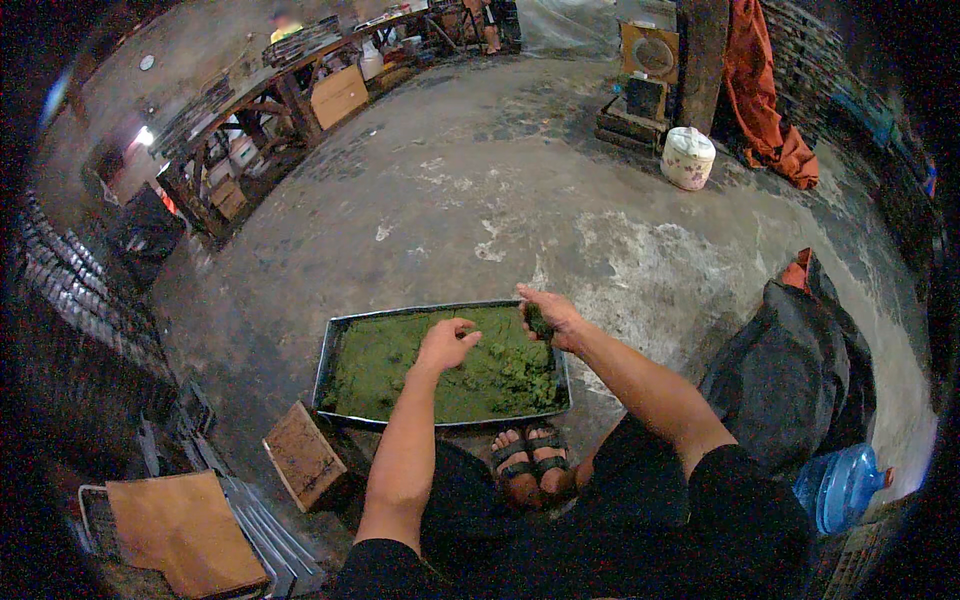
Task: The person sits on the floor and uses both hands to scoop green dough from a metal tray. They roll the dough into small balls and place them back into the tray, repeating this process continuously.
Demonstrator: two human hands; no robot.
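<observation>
A shallow rectangular metal tray (323,365) lies on the floor before me, full of moist-looking green crumbly material (385,365). The material is smooth toward the left and lumpier toward the right. Over the tray's middle is my left hand (448,345), its fingers loosely bent and apart from the thumb, with nothing visible in it. At the tray's far right corner my right hand (565,322) is closed around a dark green clump (538,321) of this material, palm turned inward.
Left of my feet stands a wooden block (305,455), beside a brown board (185,530) on stacked metal trays. To my right are a black sack (790,370) and a blue water jug (840,488). A white lidded bucket (688,158) stands ahead by a post.
</observation>
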